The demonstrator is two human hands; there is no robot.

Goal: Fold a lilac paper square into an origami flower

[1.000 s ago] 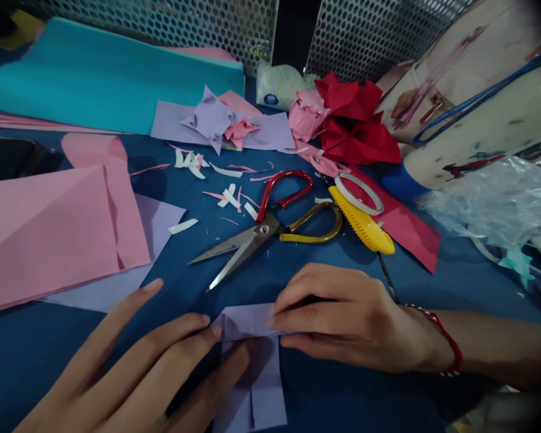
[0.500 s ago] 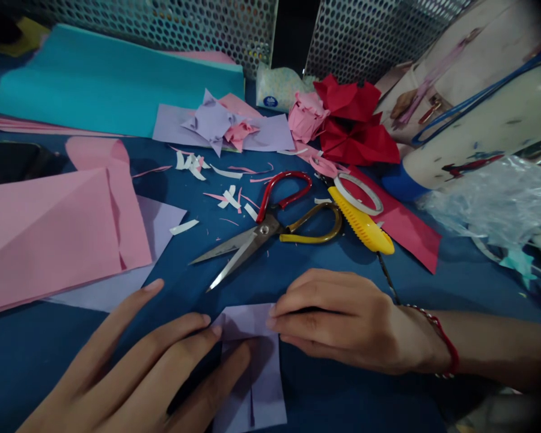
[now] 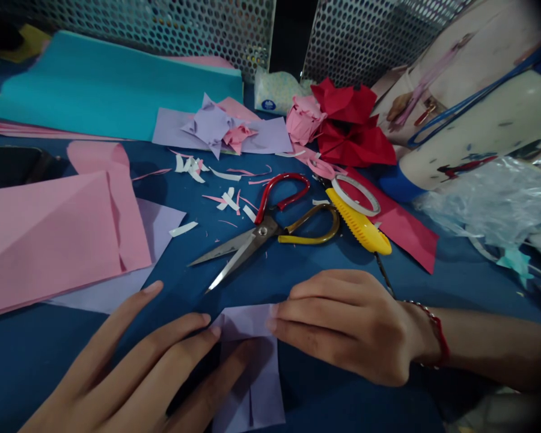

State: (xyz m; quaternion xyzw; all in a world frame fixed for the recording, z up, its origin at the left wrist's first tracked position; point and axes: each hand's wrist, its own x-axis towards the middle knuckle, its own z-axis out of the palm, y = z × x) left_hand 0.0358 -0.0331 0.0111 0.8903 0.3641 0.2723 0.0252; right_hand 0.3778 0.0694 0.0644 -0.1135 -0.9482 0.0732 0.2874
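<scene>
On the near side of the scissors (image 3: 264,230), a purple paper (image 3: 267,385) lies on the blue table (image 3: 333,406). The left hand (image 3: 130,373) is loosely spread, its fingertips touching the left end of the band at the paper's far edge and its thumb resting lower down; it steadies rather than grips. The right hand (image 3: 356,325), also nearer than the scissors, has its fingers drawn together on the band's right end; its thumb is hidden, so I cannot tell whether it pinches the paper or only presses.

The folding looks partway along: the sides appear turned in to a middle seam, and the far edge seems folded into that cross band, whose ends are under the fingers. How many folds are left does not show.

Left of the scissors is a stack of pink paper (image 3: 49,228), and a yellow cutter (image 3: 358,221) lies just to their right. Beyond them are white and pink scraps (image 3: 228,198), then finished-looking folded pieces: a purple star (image 3: 208,123), a pink flower (image 3: 305,117) and red flowers (image 3: 356,141). Farther left past the scissors lie turquoise sheets (image 3: 117,90), with a perforated panel (image 3: 184,30) behind.
</scene>
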